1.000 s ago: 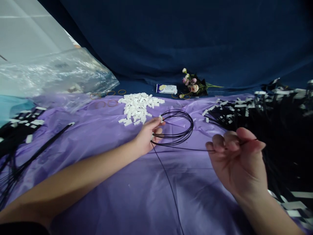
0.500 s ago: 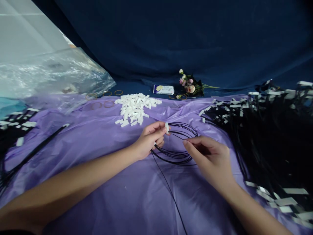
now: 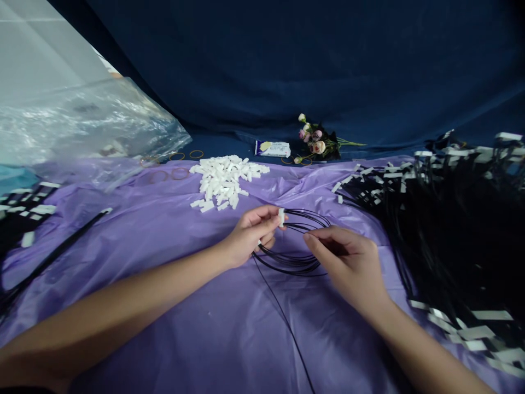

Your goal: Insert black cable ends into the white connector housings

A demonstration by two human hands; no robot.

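Thumb and fingertip of the right hand (image 3: 356, 262) pressed together, seemingly on a strand of the coil (image 3: 293, 267). Thumb and fingers of the left hand (image 3: 252, 235) pinching a white piece (image 3: 281, 217) at the upper loops, with a lower piece (image 3: 259, 243) in the same grip. Coil between both hands, above the cloth (image 3: 205, 328). With any slackening of the left pinch, likely to spring wide, probably for want of a tie; none visible. With too hard a pull at the right, apt to kink or draw uneven. Farther down, a tail (image 3: 287, 322) running to the bottom edge, liable to snag or cross the loops. Beyond, a heap (image 3: 223, 180) of white pieces, easily scattered by a forward sweep; to the right, black wires (image 3: 443, 235), easily caught by the forearm.
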